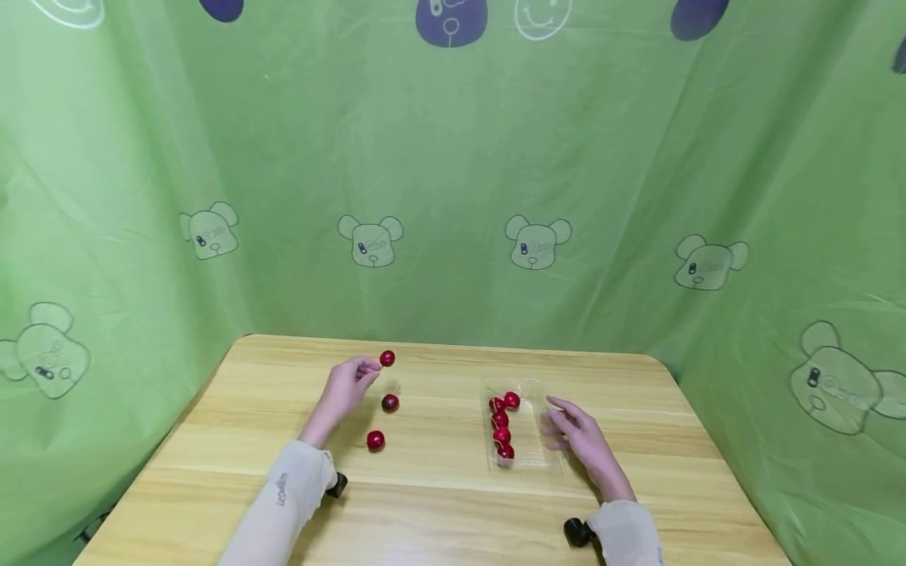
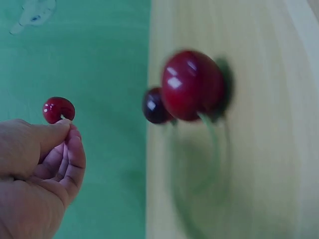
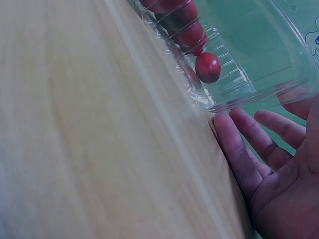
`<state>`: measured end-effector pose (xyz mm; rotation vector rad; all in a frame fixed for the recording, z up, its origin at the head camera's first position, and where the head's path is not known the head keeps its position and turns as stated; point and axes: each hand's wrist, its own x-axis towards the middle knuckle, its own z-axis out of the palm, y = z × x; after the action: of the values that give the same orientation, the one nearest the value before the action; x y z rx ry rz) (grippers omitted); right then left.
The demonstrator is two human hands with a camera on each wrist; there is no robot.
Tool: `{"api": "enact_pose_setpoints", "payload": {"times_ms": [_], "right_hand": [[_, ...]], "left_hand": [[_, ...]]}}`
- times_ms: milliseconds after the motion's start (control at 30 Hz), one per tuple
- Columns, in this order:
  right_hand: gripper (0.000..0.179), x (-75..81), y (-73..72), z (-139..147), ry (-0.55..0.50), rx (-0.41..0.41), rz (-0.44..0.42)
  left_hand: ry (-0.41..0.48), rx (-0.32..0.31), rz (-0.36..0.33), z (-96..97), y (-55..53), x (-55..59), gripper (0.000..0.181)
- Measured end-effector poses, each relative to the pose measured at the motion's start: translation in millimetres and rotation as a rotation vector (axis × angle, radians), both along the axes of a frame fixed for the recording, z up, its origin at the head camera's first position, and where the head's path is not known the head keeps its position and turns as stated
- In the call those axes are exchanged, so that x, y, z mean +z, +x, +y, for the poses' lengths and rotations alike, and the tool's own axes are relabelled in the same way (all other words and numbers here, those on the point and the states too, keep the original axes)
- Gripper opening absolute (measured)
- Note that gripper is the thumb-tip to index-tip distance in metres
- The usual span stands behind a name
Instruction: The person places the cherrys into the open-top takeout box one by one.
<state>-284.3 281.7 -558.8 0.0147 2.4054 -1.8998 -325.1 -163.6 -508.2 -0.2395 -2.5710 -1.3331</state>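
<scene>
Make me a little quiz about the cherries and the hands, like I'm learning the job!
1. True or false: the left hand pinches a cherry by its stem.

2. Pick one: how many loose cherries lie on the table, outside the clear box?
A) none
B) two
C) five

3. Fill the gap: the cherries inside the box are lined up along the side nearer the person's ____ hand.

Key: 1. True. 2. B. 3. Left; the right hand is at the opposite side.
</scene>
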Motion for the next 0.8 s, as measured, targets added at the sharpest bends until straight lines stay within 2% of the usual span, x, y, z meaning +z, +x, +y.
{"api": "enact_pose_setpoints", "payload": {"times_ms": [200,400,800], "right_hand": [[0.050,-0.3,0.0,1,0.001,-0.004,0.005],[0.050,-1.2,-0.4,0,0.004,-0.002,0.008],[0.051,-2.2,-0.9,1,0.001,0.008,0.003]], "left_hand": [[0.103,-0.048,-0.012,11.7,4.3,12.3,0.013],[0.144,-0.070,0.000,19.5,7.3,17.0,0.015],[0.173,-0.131,0.128,29.0,13.9,23.4,0.017]]}}
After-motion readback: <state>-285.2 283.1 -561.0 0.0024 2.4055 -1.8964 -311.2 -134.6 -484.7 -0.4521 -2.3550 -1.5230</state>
